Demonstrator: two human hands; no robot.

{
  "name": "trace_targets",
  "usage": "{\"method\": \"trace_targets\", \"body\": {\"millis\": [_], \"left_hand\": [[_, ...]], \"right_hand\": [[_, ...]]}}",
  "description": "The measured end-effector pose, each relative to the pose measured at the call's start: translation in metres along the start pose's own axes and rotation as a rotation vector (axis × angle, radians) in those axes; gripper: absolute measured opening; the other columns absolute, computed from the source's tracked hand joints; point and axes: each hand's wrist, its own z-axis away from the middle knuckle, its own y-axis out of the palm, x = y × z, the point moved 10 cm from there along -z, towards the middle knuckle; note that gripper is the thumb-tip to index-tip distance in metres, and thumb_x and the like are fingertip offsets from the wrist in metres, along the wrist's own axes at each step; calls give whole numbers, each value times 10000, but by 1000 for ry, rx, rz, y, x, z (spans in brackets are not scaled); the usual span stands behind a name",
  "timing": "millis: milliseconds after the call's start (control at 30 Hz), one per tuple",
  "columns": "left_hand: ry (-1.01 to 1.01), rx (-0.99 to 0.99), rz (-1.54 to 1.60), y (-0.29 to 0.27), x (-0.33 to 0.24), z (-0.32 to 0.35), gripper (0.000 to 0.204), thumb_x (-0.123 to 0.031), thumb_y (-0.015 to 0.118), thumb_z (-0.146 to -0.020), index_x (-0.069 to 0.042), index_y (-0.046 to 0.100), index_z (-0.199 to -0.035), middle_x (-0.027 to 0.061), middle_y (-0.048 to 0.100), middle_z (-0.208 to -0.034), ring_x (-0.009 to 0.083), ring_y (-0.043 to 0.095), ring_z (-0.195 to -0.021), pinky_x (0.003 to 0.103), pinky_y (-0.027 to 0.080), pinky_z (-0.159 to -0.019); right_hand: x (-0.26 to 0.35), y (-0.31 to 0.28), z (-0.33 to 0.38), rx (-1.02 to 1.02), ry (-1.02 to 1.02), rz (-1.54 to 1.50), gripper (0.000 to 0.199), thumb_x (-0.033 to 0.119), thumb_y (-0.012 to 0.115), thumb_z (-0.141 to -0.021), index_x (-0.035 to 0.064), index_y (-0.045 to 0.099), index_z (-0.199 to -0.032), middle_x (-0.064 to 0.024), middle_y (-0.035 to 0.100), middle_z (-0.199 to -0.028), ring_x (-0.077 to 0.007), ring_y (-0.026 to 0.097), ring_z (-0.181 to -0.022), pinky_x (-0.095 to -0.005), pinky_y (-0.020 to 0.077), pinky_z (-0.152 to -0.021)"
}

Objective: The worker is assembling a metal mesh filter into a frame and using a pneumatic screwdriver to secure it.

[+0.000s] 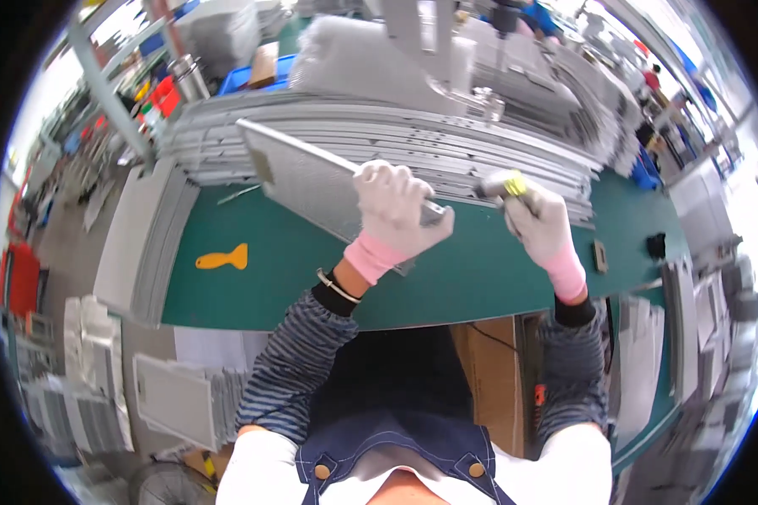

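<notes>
My left hand [394,206], in a white glove with a pink cuff, is closed on the upper edge of a grey framed panel [299,172]. The panel stands tilted on the green bench, its far corner toward the back left. To the right of the panel's near end, my right hand [537,220], gloved likewise, grips a hammer-like tool [499,183] with a dark tip and a yellow part. The tool is raised above the bench, apart from the panel, and blurred; its handle is hidden by the fingers.
Stacked grey frames [379,130] line the bench's back. An orange scraper [223,257] lies at left on the green top [253,295], near a thin metal tool [238,194]. At right are a small block [600,257] and a black object [656,245]. More panels [177,400] stand below left.
</notes>
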Motion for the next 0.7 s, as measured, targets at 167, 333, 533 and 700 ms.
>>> {"method": "trace_targets", "body": {"millis": [167, 333, 533, 700], "left_hand": [[30, -37, 68, 3, -14, -8, 270, -241, 729, -628, -134, 523, -765, 34, 445, -724, 264, 472, -760, 423, 344, -802], [8, 20, 53, 8, -8, -5, 265, -238, 730, -622, -133, 530, -762, 40, 450, -728, 267, 474, -764, 427, 345, -810], [34, 17, 61, 2, -8, -3, 251, -244, 725, -622, -132, 539, -747, 46, 456, -731, 278, 479, -781, 436, 343, -815], [35, -1, 62, 1, -7, -2, 258, -243, 725, -611, -133, 544, -759, 51, 462, -745, 284, 480, -810, 441, 339, -822]], "right_hand": [[80, -42, -13, -323, -385, -172, 242, 211, 540, -988, 20, 688, -978, 55, 481, -642, -11, 411, -584, -200, 356, -518], [66, 46, -9, 269, -457, 666, 107, 79, 559, -876, 25, 647, -847, -163, 634, -733, -355, 622, -665, -393, 494, -591], [81, 23, -17, 140, -263, 490, 153, 135, 569, -915, 6, 651, -923, -174, 616, -679, -352, 620, -634, -409, 494, -584], [84, 38, -7, 159, -558, 548, 219, 173, 571, -926, 10, 670, -818, -183, 605, -668, -329, 620, -622, -388, 496, -596]]}}
